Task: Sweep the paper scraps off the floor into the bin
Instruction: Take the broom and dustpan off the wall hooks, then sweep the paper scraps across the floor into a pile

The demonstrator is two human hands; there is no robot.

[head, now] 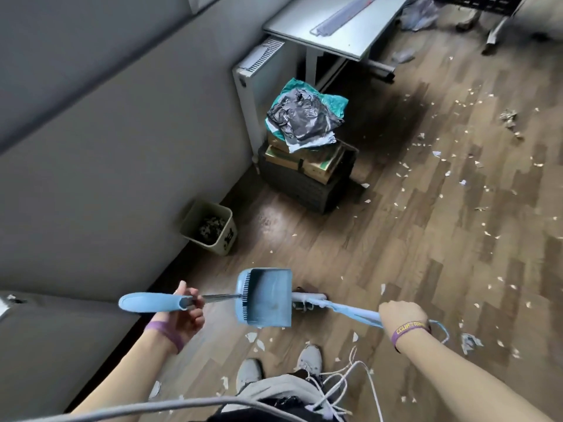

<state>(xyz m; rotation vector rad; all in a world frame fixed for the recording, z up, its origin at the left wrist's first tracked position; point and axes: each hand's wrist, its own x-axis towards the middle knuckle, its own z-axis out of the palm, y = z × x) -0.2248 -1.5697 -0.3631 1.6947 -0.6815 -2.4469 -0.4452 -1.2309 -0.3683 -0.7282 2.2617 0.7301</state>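
Note:
My left hand grips the blue handle of a blue dustpan, whose pan hangs above the floor in front of me. My right hand is closed on the blue handle of a broom; the broom head sits on the floor just behind the pan, partly hidden by it. A small beige bin with scraps inside stands against the wall, ahead and to the left. White paper scraps lie scattered across the wooden floor, mostly to the right, and some scraps lie near my feet.
A dark crate stacked with boxes and crumpled bags stands beyond the bin, beside a white radiator. A grey desk is at the far end. The grey wall runs along the left. White cords dangle near my shoes.

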